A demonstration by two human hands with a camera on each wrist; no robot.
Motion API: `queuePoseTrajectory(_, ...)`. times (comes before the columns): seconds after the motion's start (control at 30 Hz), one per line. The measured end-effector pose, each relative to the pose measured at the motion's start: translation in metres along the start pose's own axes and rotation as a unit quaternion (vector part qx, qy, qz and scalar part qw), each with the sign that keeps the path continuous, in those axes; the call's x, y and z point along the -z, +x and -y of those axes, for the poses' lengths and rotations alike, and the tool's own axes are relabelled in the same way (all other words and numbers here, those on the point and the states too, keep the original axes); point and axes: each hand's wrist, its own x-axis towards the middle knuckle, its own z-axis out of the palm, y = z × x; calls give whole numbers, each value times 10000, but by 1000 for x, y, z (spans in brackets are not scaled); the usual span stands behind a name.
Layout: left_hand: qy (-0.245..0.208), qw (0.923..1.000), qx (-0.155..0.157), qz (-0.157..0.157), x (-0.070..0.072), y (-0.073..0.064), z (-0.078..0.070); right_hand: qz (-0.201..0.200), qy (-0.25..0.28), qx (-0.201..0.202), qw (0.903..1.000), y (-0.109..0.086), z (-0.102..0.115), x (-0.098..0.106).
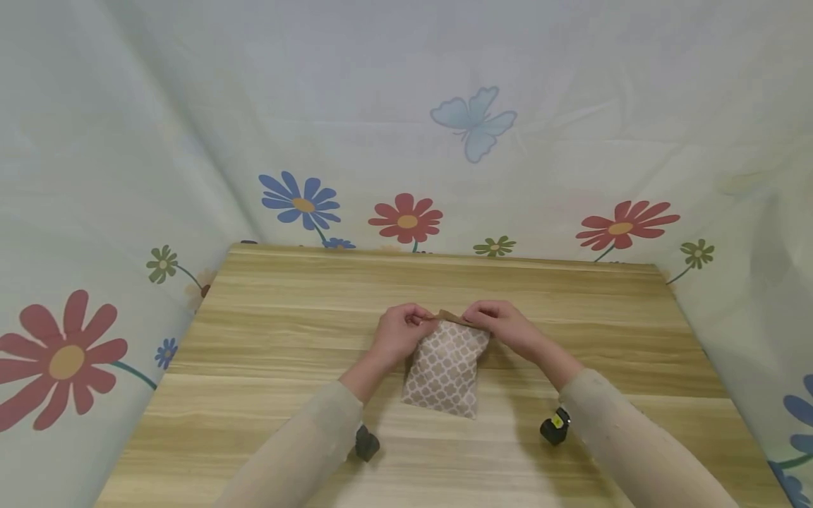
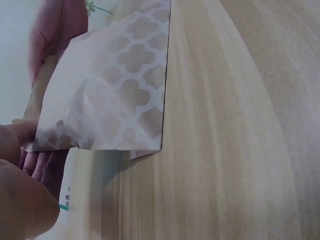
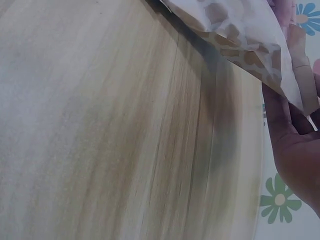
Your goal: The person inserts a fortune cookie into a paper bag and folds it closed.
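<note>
A small paper bag (image 1: pixel 447 367) with a white and tan lattice print stands over the middle of the table, its brown top edge toward the far side. My left hand (image 1: pixel 400 330) pinches the left corner of that top edge between thumb and fingers. At the right corner, my right hand (image 1: pixel 502 324) pinches the same edge. In the left wrist view the patterned side of the bag (image 2: pixel 137 60) shows creases near the left thumb. A folded brown strip of the bag (image 3: pixel 301 70) runs between the fingers in the right wrist view. The bag's inside is hidden.
The bag is over a wood-grain table (image 1: pixel 286 296). Behind and beside it hangs a pale curtain (image 1: pixel 356 106) printed with flowers and a butterfly. Black wrist devices show under the left sleeve (image 1: pixel 305 437) and the right sleeve (image 1: pixel 622 423).
</note>
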Motion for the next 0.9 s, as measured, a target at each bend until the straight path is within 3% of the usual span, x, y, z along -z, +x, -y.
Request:
queuePoseTrajectory(0.33, -28, 9996, -47, -262, -1, -1, -1, 185, -144, 225, 9995, 2, 0, -4)
queuePoseTrajectory(0.9, -800, 9962, 279, 191, 6, 2, 3, -241, -162, 119, 9995, -1, -5, -7)
